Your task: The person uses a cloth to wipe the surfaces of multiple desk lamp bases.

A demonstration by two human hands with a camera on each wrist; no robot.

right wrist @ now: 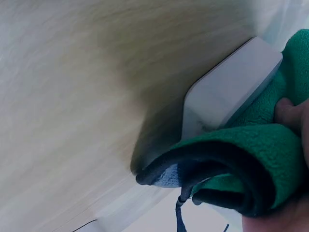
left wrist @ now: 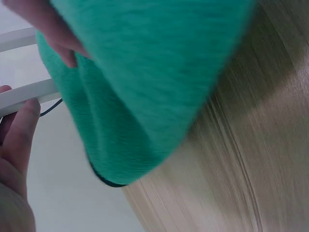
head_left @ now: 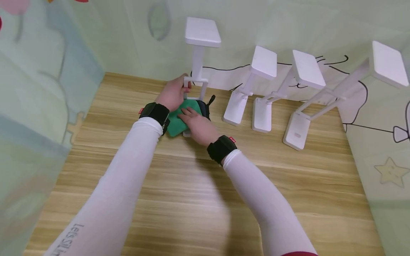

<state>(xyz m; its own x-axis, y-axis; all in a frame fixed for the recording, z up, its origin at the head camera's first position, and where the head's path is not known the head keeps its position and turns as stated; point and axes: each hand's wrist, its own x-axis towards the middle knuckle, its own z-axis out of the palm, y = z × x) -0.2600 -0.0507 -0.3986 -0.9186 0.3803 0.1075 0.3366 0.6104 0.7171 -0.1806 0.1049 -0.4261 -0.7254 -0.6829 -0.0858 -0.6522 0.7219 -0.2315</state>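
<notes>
A white desk lamp [head_left: 202, 31] stands at the back left of the wooden table. My left hand [head_left: 172, 93] pinches one rail of its forked arm between thumb and fingers, as the left wrist view also shows. A green fuzzy cloth [head_left: 175, 124] with dark edging and a small hanging loop drapes over the lamp's base. My right hand [head_left: 201, 128] holds this cloth against the base, its fingers spread over the green side. In the right wrist view, part of the white base [right wrist: 227, 87] shows beside the folded cloth; the rest is hidden.
Three more white lamps stand in a row to the right: a near one [head_left: 235, 106], a middle one [head_left: 262, 115] and a far one [head_left: 297, 131]. Behind them rises a wall covering [head_left: 128, 42] with cartoon drawings. The wooden tabletop [head_left: 179, 199] stretches toward me.
</notes>
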